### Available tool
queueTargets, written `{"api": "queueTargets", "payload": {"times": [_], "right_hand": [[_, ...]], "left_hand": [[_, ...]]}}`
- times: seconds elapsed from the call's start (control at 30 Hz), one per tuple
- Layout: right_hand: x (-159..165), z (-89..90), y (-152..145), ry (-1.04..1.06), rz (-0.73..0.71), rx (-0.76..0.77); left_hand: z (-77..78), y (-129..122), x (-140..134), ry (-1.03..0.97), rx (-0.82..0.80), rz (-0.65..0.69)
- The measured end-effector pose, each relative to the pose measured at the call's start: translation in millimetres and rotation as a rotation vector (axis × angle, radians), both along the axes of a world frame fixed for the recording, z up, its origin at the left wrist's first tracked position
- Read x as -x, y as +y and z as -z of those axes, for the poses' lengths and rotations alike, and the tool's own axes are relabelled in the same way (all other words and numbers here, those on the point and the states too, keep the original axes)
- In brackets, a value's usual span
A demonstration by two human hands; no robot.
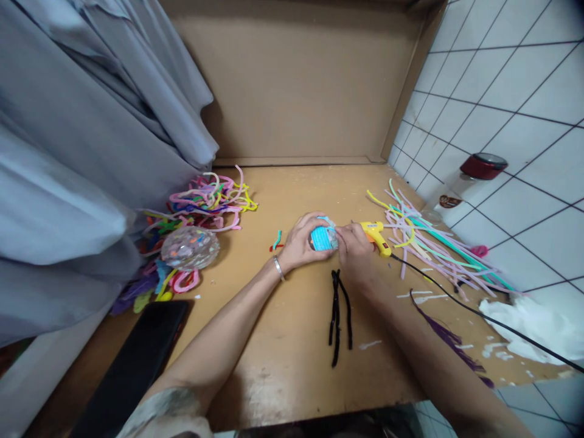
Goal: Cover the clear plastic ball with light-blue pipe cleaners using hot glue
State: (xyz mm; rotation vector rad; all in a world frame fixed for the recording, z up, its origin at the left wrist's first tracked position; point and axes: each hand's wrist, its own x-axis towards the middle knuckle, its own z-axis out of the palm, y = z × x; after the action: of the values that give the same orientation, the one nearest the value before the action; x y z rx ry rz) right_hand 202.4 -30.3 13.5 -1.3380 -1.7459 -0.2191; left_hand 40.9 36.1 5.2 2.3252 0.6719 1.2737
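Observation:
My left hand (303, 240) is wrapped round a small rounded object (322, 238), bright blue on its front and clear and shiny at the edge; its exact kind does not show. Against its right side, my right hand (356, 246) has its fingers pressed together, and whatever they pinch is hidden. Just beyond the right hand lies a yellow glue gun (375, 236) with a black cord. Several black pipe cleaners (336, 316) lie on the table below the hands. Short turquoise and red pieces (277, 241) are left of my left hand.
Pipe cleaners (424, 234) spread along the right, near a red-lidded jar (465, 179) and white crumpled plastic (529, 325). At left are a colourful pipe-cleaner heap (210, 198), a clear domed thing (189, 248), a black phone-like slab (137, 365) and a grey curtain (100, 152).

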Motion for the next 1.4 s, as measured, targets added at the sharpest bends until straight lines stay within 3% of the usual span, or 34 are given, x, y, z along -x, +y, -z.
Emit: {"api": "queueTargets", "payload": {"times": [0.33,0.5,0.7,0.9,1.03,1.2,1.4], "right_hand": [[1,-2.0,-2,-0.135,0.173,0.071],[5,-6.8,-4,-0.101,0.26,0.087],[8,-7.2,-2,-0.006,0.211,0.002],[2,-7.4,-4,0.021,0.047,0.054],[-1,-9.8,-5,0.167,-0.031,0.086],[-1,-9.5,-3,0.337,-0.036,0.2],[2,-12.4,-6,0.312,-0.025,0.115]], "left_hand": [[-1.8,-2,-2,0.007,0.007,-0.025],[-2.1,-3,-2,-0.003,-0.008,-0.021],[-2.4,-2,-2,0.002,-0.018,-0.018],[0.4,0,-1,-0.001,0.017,-0.031],[0.5,0,-1,-0.003,0.013,-0.025],[-1.5,-1,-1,0.005,0.01,-0.024],[-2.3,-3,-1,0.001,0.029,-0.024]]}}
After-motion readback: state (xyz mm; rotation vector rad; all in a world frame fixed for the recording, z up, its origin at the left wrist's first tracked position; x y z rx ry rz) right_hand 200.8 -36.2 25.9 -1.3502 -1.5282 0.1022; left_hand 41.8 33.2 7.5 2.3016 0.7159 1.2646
